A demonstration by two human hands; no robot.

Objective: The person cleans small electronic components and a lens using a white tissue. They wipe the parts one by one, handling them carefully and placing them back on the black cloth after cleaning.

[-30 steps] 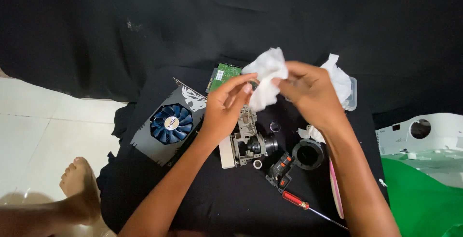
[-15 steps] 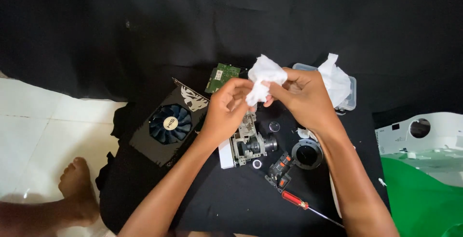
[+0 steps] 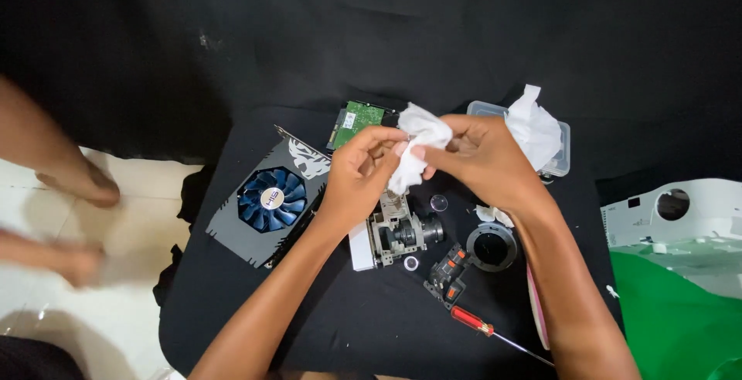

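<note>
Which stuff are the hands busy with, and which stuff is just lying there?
Busy with: left hand and right hand, both pinching the white tissue.

Just lying there: fan card, green circuit board, lens assembly, black ring, red screwdriver, plastic box.

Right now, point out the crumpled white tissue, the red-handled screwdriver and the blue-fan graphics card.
crumpled white tissue [image 3: 413, 144], head view, middle fold.
red-handled screwdriver [image 3: 472, 321], head view, red handle.
blue-fan graphics card [image 3: 270, 200], head view, fan hub.

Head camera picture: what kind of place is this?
Likely a home floor spot for taking electronics apart: a black cloth on pale tiles, with a graphics card, screwdriver and lens parts.
</note>
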